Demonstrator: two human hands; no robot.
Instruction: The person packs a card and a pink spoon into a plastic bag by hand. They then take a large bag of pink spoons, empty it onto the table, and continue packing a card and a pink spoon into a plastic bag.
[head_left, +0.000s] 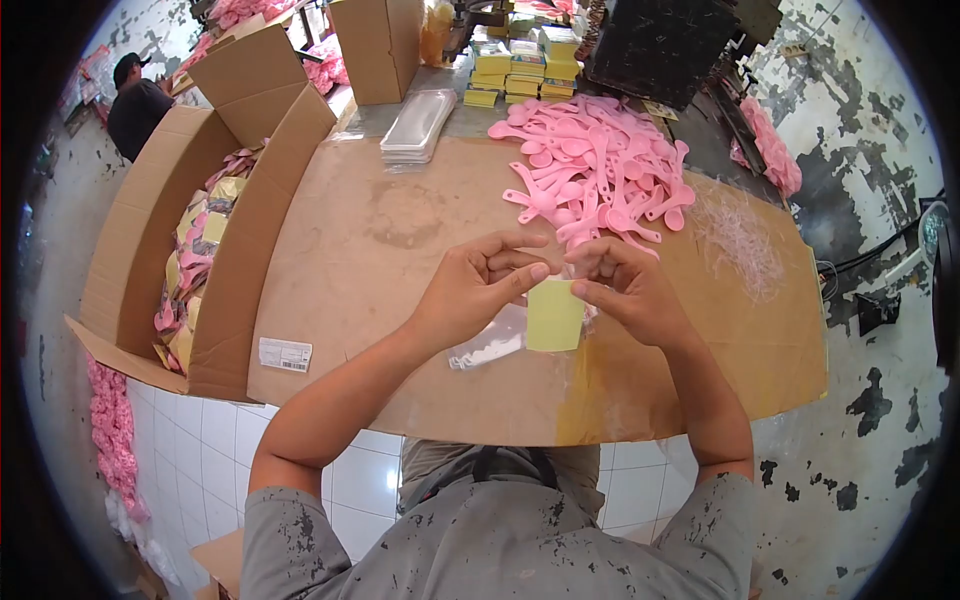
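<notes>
A pale yellow-green card (553, 318) hangs upright between my two hands, low over the table's front half. My right hand (630, 290) is closed, its thumb and fingers pinching the card's upper right corner. At the upper left corner, my left hand (490, 278) has curled fingers and its thumb tip against the card's edge. What the left fingertips pinch is hard to make out. A bit of clear film shows between the fingertips. Below and left of the card lie clear plastic bags (492, 340). Beyond my hands is a heap of pink plastic spoons (610, 165).
A cardboard-covered table (340, 220) carries stacked clear bags (418, 125), bundled yellow cards (525, 68) and tangled clear plastic strips (745, 240). An open carton (232, 255) at left holds packed pink spoons with cards. A dark machine (660, 45) stands behind. Another person (138, 108) is far left.
</notes>
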